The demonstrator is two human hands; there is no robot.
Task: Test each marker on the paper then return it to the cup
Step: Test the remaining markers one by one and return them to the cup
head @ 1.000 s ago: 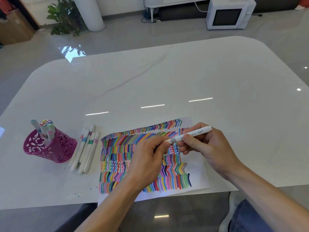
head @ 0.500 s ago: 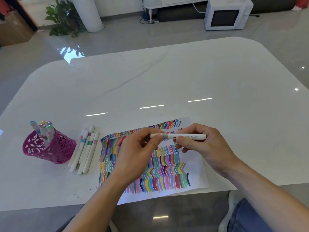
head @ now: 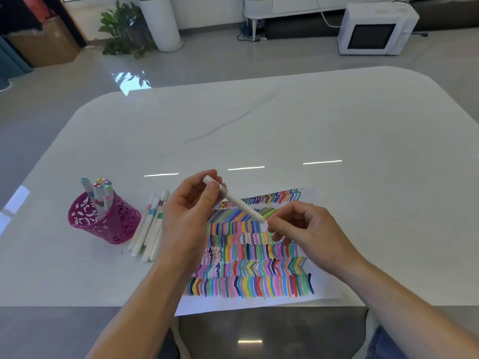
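My left hand holds a white capped marker near its upper end, thumb over the barrel. The marker slants down to the right above the paper, which is covered with rows of coloured strokes. My right hand hovers over the paper with fingers curled. Its thumb and index tip meet the marker's lower end, and whether they pinch it is unclear. The pink cut-out cup stands at the left with several markers upright in it.
Several white markers lie side by side on the table between the cup and the paper, partly behind my left hand. The white table stretches far back. The paper overhangs the near table edge.
The marker has swung from level to slanted, its left end raised by my left hand. My right hand has slid down to the marker's lower tip. The camera view has shifted slightly.
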